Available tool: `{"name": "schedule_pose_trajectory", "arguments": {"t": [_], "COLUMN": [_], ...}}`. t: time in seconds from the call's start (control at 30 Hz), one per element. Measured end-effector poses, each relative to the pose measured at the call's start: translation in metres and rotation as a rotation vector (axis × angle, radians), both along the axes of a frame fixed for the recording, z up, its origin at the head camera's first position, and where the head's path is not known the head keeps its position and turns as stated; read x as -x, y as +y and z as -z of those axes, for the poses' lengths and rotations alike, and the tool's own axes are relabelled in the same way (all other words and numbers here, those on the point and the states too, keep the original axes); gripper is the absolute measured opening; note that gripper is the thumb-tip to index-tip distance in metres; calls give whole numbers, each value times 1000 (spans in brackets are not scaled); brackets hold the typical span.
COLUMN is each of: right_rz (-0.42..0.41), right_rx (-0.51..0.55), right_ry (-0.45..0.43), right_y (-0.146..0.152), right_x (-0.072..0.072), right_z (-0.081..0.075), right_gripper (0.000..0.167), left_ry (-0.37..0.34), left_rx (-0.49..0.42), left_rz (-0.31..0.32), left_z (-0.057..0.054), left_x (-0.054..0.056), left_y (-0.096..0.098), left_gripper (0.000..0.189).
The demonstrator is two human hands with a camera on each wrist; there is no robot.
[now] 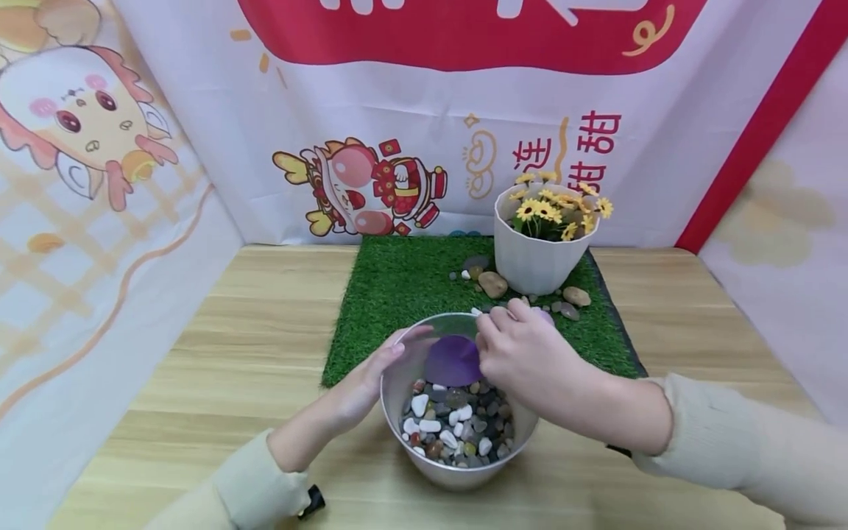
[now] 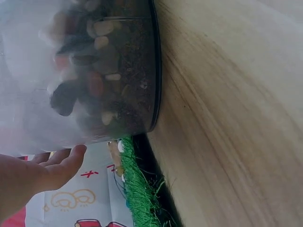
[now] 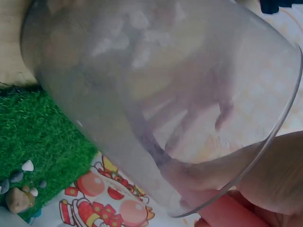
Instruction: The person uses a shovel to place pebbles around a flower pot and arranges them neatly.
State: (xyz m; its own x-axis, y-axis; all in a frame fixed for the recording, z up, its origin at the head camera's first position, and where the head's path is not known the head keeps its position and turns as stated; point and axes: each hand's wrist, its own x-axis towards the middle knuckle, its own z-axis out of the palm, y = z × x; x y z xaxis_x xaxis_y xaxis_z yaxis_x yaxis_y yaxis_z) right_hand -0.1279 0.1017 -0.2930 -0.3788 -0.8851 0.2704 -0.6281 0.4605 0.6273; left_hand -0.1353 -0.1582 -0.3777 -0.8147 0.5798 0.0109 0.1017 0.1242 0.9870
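The left hand (image 1: 363,381), fingers spread, touches a clear round plastic bucket (image 1: 453,480) of mixed-colour stones (image 1: 450,428); the right hand (image 1: 523,357) grips a purple scoop (image 1: 452,361).

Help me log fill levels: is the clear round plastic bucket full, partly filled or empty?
Partly filled: in the head view, smooth grey and white pebbles lie inside the bucket, well below its rim.

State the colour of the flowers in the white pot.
The flowers are yellow with dark centres, clearest in the head view.
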Motion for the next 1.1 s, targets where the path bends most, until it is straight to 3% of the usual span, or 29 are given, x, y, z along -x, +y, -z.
{"name": "schedule_pose_trajectory", "arguments": {"t": [0.3, 0.43, 0.57, 0.73, 0.87, 1.1], "right_rz": [62, 63, 45, 15, 1, -7], "right_rx": [-167, -171, -92, 25, 55, -25], "right_ry": [-95, -165, -188, -24, 109, 134], "right_y": [-1, 0, 4, 5, -1, -11], "right_x": [-8, -13, -14, -11, -11, -14], "right_z": [-3, -7, -13, -11, -3, 6], "right_gripper": [19, 14, 15, 13, 11, 13], "left_ry": [-14, -11, -6, 17, 23, 7], "left_rx": [2, 3, 13, 60, 71, 39], "left_rz": [23, 40, 44, 18, 4, 33], "left_z": [-2, -1, -2, -4, -4, -1], "left_x": [3, 4, 5, 5, 5, 4], "left_y": [-2, -1, -2, -3, -3, -3], "left_gripper": [60, 60, 59, 58, 58, 59]}}
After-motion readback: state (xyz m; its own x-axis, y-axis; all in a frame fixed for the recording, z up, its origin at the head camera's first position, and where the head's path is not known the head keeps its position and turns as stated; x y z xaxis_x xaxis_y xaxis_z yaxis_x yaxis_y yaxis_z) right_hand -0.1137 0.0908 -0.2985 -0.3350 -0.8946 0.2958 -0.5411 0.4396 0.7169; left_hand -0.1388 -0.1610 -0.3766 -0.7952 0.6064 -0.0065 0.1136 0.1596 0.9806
